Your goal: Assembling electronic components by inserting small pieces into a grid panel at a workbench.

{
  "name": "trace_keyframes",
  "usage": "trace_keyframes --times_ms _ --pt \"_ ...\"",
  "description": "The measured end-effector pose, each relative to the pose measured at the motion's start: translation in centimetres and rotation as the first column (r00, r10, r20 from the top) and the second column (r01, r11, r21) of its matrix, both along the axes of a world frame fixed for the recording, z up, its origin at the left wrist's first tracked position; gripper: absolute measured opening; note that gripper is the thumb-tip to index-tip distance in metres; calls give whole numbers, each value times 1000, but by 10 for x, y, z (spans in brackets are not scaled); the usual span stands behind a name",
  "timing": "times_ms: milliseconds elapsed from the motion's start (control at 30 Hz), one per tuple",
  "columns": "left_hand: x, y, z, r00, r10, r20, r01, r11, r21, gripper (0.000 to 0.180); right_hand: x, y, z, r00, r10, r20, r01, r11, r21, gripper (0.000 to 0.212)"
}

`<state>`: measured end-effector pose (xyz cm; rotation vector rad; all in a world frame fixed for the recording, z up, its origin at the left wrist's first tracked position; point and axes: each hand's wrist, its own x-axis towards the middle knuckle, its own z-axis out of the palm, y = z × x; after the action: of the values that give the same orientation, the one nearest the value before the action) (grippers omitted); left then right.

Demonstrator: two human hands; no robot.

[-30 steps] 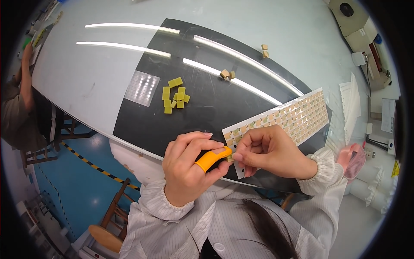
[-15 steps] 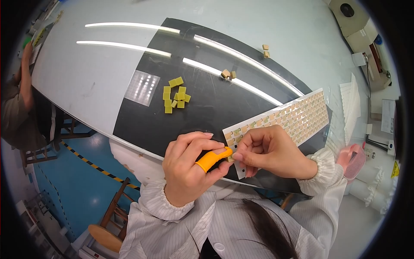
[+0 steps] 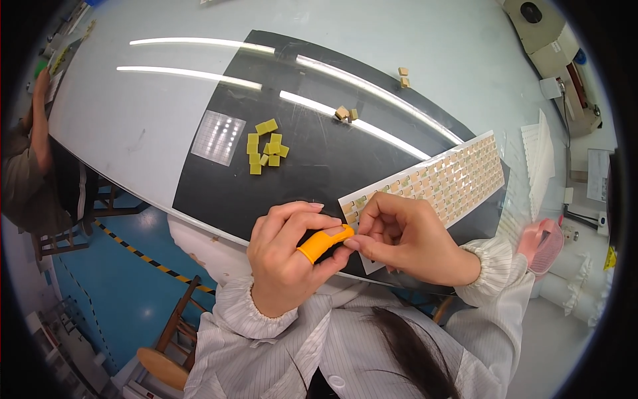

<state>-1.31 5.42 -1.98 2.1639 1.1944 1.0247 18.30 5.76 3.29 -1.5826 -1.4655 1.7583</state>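
Observation:
Near the front edge of the table my left hand [image 3: 282, 259] is closed, with an orange finger cot [image 3: 318, 246] over its index finger. Its thumb and index finger pinch a small block, almost wholly hidden now. My right hand [image 3: 422, 233] meets it at the fingertips, thumb and index pressed together; whatever they hold is too small to make out. Partly under my right hand, a white sheet of small tan-and-green stickers [image 3: 465, 176] slants across the black mat [image 3: 219, 183]. Several yellow-green blocks [image 3: 254, 158] lie loosely grouped beyond my left hand.
A clear gridded sheet [image 3: 218, 136] lies left of the blocks. Tan blocks [image 3: 342, 113] rest farther back, with two more [image 3: 404, 82] beyond the mat. A pink mesh object [image 3: 548, 247] is at right; a wooden stool [image 3: 161, 368] stands lower left. Another person's arm [image 3: 41, 123] is at far left.
Both hands have shifted slightly left together. The block's edge that showed between the fingertips is now hidden. The whole view has moved a little, and the blocks on the mat keep their arrangement.

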Motion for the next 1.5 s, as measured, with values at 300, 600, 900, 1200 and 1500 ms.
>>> trace_keyframes --times_ms 300,600,900,1200,1500 --pt "0 0 1 1000 -2 -4 2 1000 10 29 5 0 0 978 145 147 -196 879 435 20" --pt "0 0 2 1000 8 -15 -8 1000 0 28 9 6 -3 961 173 214 -258 839 480 14" --pt "2 1 4 1000 8 -8 -8 1000 -8 28 7 3 -6 973 72 220 -185 814 551 13" --pt "1 0 4 1000 4 2 -4 1000 -10 23 14 -12 -8 922 -80 379 -200 740 642 15" --pt "3 3 5 999 28 -22 -29 999 -22 23 10 -12 -14 897 -132 422 -240 655 716 15"
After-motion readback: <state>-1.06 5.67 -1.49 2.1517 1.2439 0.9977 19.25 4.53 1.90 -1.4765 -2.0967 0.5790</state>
